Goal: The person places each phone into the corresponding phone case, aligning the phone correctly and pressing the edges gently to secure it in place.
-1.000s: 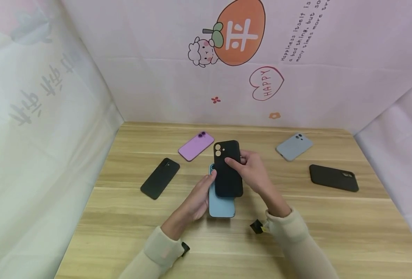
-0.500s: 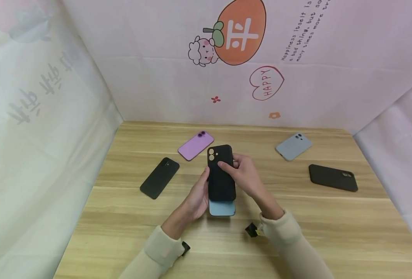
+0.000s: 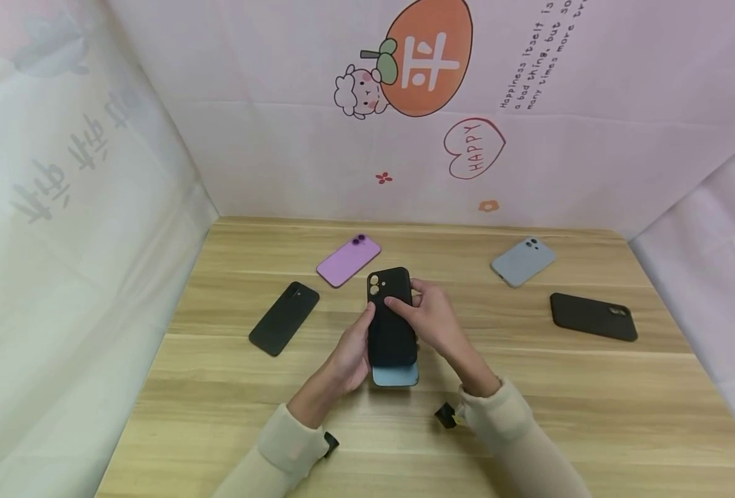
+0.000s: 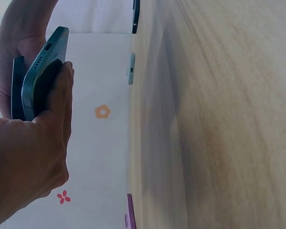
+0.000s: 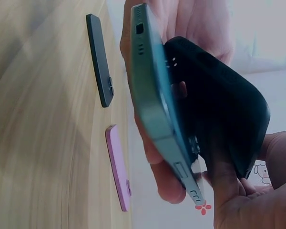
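Note:
My left hand [image 3: 350, 354] grips a light blue phone [image 3: 395, 375] above the table, back side up. A black phone case [image 3: 392, 337] with camera cutouts lies over most of that phone in the head view. With its thumb on the case's back, my right hand [image 3: 432, 319] holds the case by the right side. The left thumb reaches the case's left edge. From the right wrist view, the case [image 5: 224, 86] stands at an angle to the phone [image 5: 155, 95], a gap open between them; the case's hollow inside faces the phone.
On the wooden table [image 3: 218, 422], a purple phone [image 3: 349, 261] and a black phone [image 3: 284, 319] lie to the left. Over on the right are a pale grey-blue phone [image 3: 523, 262] and another black case [image 3: 594, 317]. A printed cloth [image 3: 280, 159] hangs behind.
The right hand has brought the black case left and toward me, so it covers more of the light blue phone. The left hand and phone have hardly moved.

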A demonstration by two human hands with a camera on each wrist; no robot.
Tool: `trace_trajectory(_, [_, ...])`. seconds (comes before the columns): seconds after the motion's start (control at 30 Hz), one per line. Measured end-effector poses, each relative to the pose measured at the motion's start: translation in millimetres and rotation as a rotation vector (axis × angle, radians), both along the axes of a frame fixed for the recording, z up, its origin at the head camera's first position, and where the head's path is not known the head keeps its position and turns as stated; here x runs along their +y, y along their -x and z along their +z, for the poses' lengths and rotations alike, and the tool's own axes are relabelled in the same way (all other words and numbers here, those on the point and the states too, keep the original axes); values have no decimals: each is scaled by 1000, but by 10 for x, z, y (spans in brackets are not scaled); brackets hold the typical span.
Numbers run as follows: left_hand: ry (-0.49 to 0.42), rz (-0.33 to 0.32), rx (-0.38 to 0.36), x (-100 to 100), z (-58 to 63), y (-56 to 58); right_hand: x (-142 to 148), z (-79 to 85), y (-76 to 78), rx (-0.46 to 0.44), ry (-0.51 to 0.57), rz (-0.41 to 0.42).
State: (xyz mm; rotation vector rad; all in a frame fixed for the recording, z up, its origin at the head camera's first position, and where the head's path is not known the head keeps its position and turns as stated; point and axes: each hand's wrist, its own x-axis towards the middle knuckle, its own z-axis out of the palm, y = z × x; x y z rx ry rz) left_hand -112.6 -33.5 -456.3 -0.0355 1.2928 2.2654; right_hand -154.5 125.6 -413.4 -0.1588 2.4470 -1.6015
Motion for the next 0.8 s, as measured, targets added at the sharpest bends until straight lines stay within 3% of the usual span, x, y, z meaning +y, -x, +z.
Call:
trace_trajectory(0.23, [-3, 7, -2, 1, 1, -6, 0, -23, -22, 68, -79, -16])
trace_trajectory(0.43, [-9, 10, 9, 2, -28, 1, 6, -3, -66, 277, -399, -70])
trace_trajectory(0.57, [-2, 2, 16, 0, -47, 2, 29, 14, -88, 350, -568, -98])
trace_trajectory(0.7, [2, -5, 20, -3, -47, -7, 69, 14, -72, 369, -630, -79])
trace_trajectory(0.8, [8, -12, 21, -5, -40, -15, 118, 2, -24, 384, -612, -52])
